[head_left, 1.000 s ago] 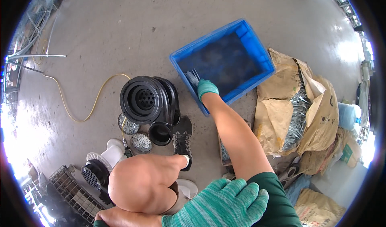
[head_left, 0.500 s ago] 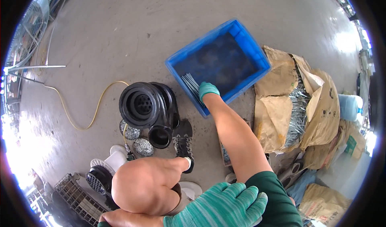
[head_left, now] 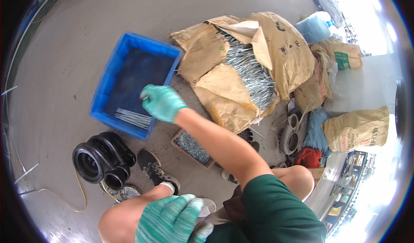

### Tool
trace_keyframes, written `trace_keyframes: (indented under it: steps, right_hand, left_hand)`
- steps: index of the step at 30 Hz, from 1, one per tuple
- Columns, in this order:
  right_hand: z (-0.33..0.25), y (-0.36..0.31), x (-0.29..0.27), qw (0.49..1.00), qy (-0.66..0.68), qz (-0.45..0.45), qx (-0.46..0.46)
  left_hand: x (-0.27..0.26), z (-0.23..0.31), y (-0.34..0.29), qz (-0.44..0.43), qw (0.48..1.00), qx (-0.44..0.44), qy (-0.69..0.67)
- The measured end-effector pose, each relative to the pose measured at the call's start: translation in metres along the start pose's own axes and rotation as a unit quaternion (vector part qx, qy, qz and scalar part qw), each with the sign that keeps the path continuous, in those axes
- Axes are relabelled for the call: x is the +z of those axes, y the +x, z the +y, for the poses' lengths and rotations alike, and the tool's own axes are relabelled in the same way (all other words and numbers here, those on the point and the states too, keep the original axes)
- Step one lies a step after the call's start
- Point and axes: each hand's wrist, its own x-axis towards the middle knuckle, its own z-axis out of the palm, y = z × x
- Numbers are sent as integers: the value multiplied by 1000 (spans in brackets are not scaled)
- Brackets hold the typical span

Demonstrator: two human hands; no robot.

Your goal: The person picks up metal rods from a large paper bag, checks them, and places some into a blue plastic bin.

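My right hand (head_left: 163,102), in a green knit glove, hovers over the near right side of a blue plastic bin (head_left: 105,81). Its fingers curl in, and no rod shows in them. Below it in the bin lies a small bundle of thin metal rods (head_left: 133,117), side by side along the near wall. My left hand (head_left: 170,220), gloved in striped green, rests open with its fingers stretched out by my bent knee. To the right of the bin, a torn brown paper sack (head_left: 215,98) gapes around a heap of loose metal rods (head_left: 250,73).
A shallow box of small metal parts (head_left: 192,147) lies under my right forearm. Black pump-like housings (head_left: 103,159) stand near my shoe (head_left: 151,167), beside round trays of small parts (head_left: 129,192). A blue water jug (head_left: 314,26) and more sacks (head_left: 358,129) sit at the right.
My right hand has lifted off the rods in the bin and moved right of them. The view has turned right, showing more of the sack. My left hand stays by the knee.
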Motion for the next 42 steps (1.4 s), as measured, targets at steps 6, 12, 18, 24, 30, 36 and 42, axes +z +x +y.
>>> trace_keyframes:
  steps: [6,12,18,24,30,36,42]
  right_hand:
    - [220,-110,-200,911,-128,340,194]
    - [402,-298,-215,813,-228,156,512]
    - [382,-277,-196,806,-195,139,541]
    - [382,-237,-238,773,195,306,521]
    - [430,-161,-250,724,221,317,572]
    - [459,-105,-229,701,21,281,654]
    - [474,-157,-218,735,130,330,578]
  left_hand:
    - [19,12,12,-62,993,61,85]
    - [43,39,35,-123,987,44,90]
    - [75,46,54,-176,975,36,128]
    - [91,51,67,-196,971,30,136]
    - [102,48,83,-210,967,21,143]
    - [105,51,99,-229,960,11,162]
    - [106,46,103,-248,957,7,147]
